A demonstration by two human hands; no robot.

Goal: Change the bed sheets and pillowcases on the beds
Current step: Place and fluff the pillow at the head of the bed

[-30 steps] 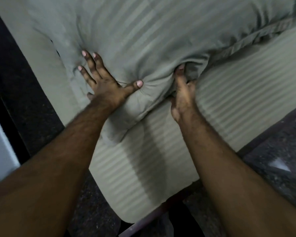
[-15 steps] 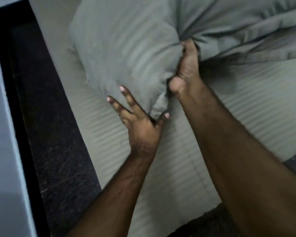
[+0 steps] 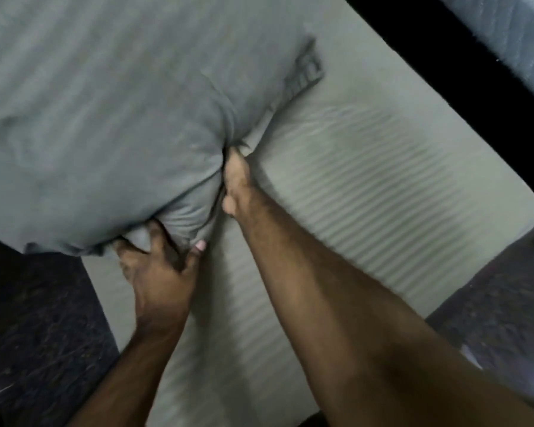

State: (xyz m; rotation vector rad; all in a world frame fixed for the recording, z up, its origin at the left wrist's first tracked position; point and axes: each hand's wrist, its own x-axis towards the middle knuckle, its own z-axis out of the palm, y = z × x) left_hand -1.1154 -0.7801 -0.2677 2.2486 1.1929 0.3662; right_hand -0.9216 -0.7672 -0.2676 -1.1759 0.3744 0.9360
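Striped bed sheet [image 3: 367, 167] beneath pillow [image 3: 105, 118], both hands gripping.

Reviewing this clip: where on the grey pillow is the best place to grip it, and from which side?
Grip the pillow at its bunched near corner, coming from the bed's foot side. The fabric gathers into folds there, where the left hand and right hand already clutch it.

A dark speckled floor [image 3: 40, 328] shows past the bed's left edge, and again [image 3: 503, 318] beyond its lower right corner, where a pale glint of light lies on the stone (blurred, so its source cannot be told). A black gap [image 3: 463, 75] runs slantwise along the bed's far right edge. Beyond that gap, in the upper right corner of the view, sits a grey quilted surface [image 3: 512, 29] with a stitched pattern.
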